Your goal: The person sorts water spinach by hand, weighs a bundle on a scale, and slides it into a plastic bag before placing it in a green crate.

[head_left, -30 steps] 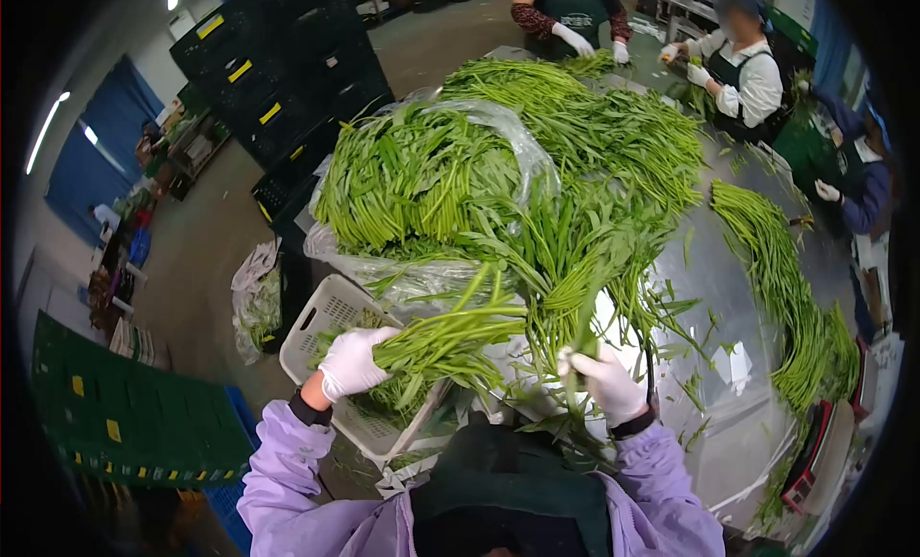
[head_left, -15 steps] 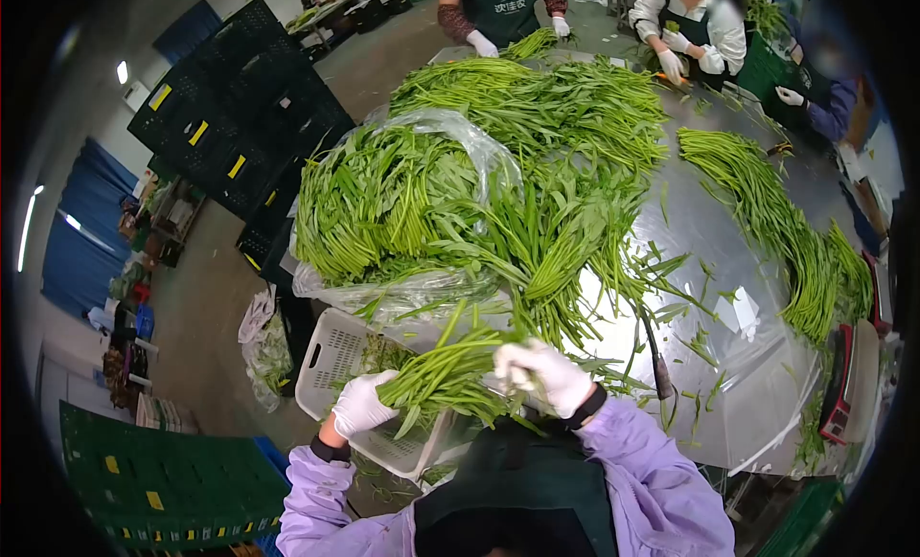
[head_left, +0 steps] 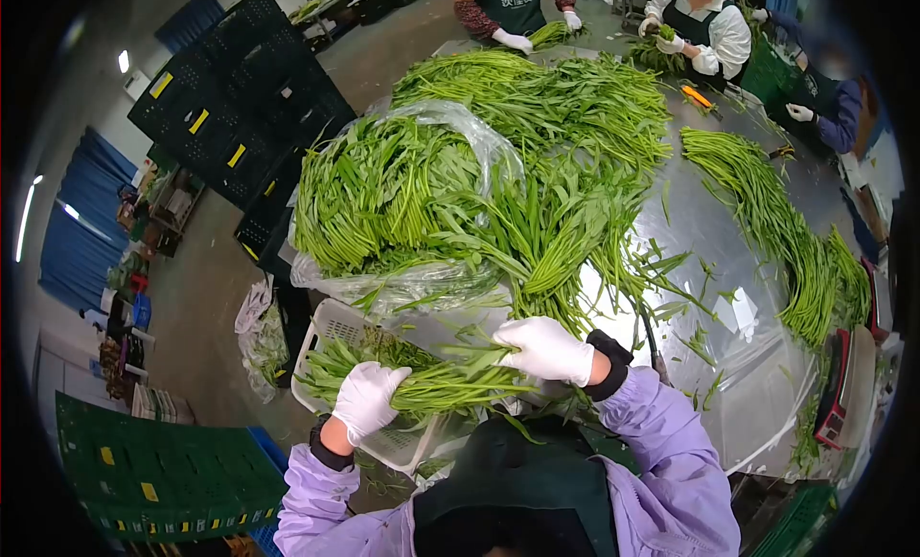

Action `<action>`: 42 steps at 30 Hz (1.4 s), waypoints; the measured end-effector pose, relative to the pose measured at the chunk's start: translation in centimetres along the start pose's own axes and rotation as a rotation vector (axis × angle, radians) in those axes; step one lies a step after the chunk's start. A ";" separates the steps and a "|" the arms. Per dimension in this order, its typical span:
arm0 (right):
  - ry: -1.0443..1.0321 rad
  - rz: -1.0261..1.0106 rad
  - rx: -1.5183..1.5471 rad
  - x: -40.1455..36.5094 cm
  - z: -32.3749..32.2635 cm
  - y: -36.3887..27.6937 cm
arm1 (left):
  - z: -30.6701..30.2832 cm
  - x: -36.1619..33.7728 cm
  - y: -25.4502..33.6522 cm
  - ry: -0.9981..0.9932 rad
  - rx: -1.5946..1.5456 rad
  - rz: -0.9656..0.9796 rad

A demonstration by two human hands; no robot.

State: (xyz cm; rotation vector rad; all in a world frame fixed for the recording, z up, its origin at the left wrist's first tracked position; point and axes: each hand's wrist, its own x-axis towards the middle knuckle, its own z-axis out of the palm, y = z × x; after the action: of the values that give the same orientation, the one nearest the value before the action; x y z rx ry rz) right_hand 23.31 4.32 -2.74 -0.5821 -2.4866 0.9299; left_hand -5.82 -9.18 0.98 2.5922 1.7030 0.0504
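Green stalk bundle (head_left: 446, 385) — level above white basket (head_left: 331, 327), at surface (head_left: 738, 260) edge. Left hand (head_left: 367, 399) clenched round one end, right hand (head_left: 546, 349) grasping the other — likely best gripped evenly, stems aligned.

A bundle of stems (head_left: 436, 383) is held between the left hand (head_left: 367, 397) and the right hand (head_left: 546, 349). A basket (head_left: 328, 322) is set under the left hand; a bagged heap (head_left: 383, 193) is piled beyond both, on the table (head_left: 738, 270).
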 end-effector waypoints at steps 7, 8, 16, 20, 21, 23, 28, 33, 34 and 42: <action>-0.174 0.415 1.021 -1.5 -3.4 -1.3 | 0.1 -0.9 -0.3 -0.027 -0.431 -0.206; -0.099 0.441 1.180 -2.2 -4.0 -1.1 | 0.5 -1.3 -0.5 -0.028 -0.430 -0.206; 0.124 0.582 1.369 -3.6 2.7 -0.2 | 3.9 -3.2 -0.4 -0.015 -0.774 -0.371; 0.047 0.646 1.118 -1.9 6.8 0.6 | 3.3 -2.3 0.4 -0.042 -0.629 -0.379; 0.073 0.634 1.059 -1.6 7.6 0.6 | 3.3 -2.1 0.6 -0.035 -0.547 -0.361; -0.004 0.651 0.852 -1.1 8.9 1.3 | 3.3 -2.0 1.2 -0.011 -0.461 -0.348; 0.077 0.684 0.905 -0.2 10.1 0.8 | 1.9 -1.8 2.2 0.011 -0.426 -0.331; 0.199 0.807 1.116 -1.1 10.7 3.9 | 2.0 -2.4 2.2 -0.081 -0.740 -0.459; 0.325 0.816 1.199 -1.6 10.7 5.2 | 2.4 -2.9 2.0 -0.080 -0.742 -0.460; 0.305 0.644 1.292 -4.2 7.3 5.2 | 6.0 -7.1 -1.0 -0.096 -0.906 -0.307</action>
State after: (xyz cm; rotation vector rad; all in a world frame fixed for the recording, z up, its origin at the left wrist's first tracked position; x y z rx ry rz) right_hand 24.23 2.04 -12.31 -0.9013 -0.9911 2.1363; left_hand -9.24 -15.40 -5.06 1.6425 1.5162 0.5340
